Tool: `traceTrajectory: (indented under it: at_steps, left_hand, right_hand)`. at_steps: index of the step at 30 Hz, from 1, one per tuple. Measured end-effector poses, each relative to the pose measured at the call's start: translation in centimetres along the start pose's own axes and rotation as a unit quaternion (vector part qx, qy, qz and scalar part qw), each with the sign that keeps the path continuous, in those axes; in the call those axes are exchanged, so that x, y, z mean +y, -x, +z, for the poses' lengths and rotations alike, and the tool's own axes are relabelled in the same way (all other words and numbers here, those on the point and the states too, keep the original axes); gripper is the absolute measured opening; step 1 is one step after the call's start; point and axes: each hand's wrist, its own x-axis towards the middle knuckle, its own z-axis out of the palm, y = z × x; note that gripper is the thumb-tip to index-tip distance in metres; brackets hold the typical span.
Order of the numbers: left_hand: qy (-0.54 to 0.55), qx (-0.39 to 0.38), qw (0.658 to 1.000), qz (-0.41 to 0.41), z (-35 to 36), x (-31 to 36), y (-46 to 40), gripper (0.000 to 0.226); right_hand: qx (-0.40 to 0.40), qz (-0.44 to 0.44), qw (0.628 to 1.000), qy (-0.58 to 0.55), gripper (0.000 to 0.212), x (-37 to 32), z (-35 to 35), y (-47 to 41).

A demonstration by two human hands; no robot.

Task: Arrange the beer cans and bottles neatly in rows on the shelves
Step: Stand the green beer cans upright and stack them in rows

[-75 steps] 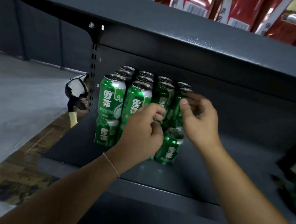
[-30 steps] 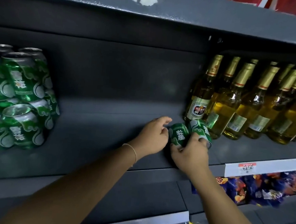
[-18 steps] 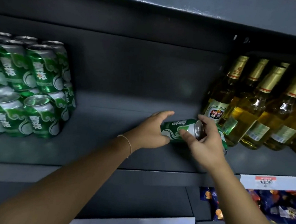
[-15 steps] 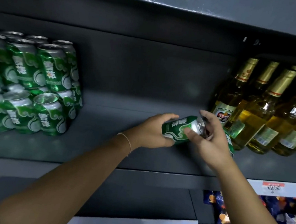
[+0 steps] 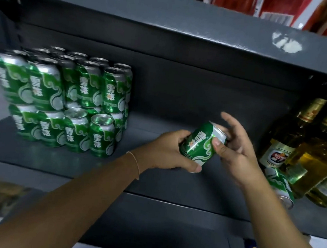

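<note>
Dark grey shelf [image 5: 152, 184] — stacked green cans [image 5: 65, 102] left, a toppled can [image 5: 280, 185], bottles [image 5: 304, 149] right.

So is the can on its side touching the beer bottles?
Cannot tell. In the head view the fallen can lies right by the front bottle, but the right hand and wrist cover the spot where they would meet.
</note>
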Motion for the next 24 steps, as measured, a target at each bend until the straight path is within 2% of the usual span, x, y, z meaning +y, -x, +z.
traceTrajectory:
  at_steps: [7,8,10,12,19,24]
  left_hand:
    - [-0.029,0.141,0.989,0.024,-4.7,0.8,3.3,0.054]
    - [-0.032,0.162,0.986,0.027,-5.3,0.9,3.7,0.052]
    - [-0.037,0.198,0.979,0.036,-6.5,1.0,4.7,0.050]
    - [-0.049,0.218,0.974,0.045,-7.6,0.9,5.5,0.050]
    - [-0.072,0.272,0.957,0.065,-11.1,0.1,8.5,0.047]
    - [-0.090,0.294,0.949,0.075,-14.5,-0.7,11.0,0.046]
  right_hand:
    - [0.047,-0.015,0.998,-0.038,0.096,-0.4,7.0,-2.9]
    - [0.044,-0.011,0.999,-0.030,0.093,-0.5,8.1,-3.0]
    - [0.026,-0.003,1.000,-0.016,0.072,-0.7,10.1,-3.2]
    - [0.019,0.007,1.000,-0.007,0.055,-1.0,12.0,-3.3]
    - [-0.001,0.037,0.999,0.033,0.043,-2.0,17.7,-4.2]
    - [0.009,0.030,0.999,0.030,0.043,-1.4,22.2,-5.2]
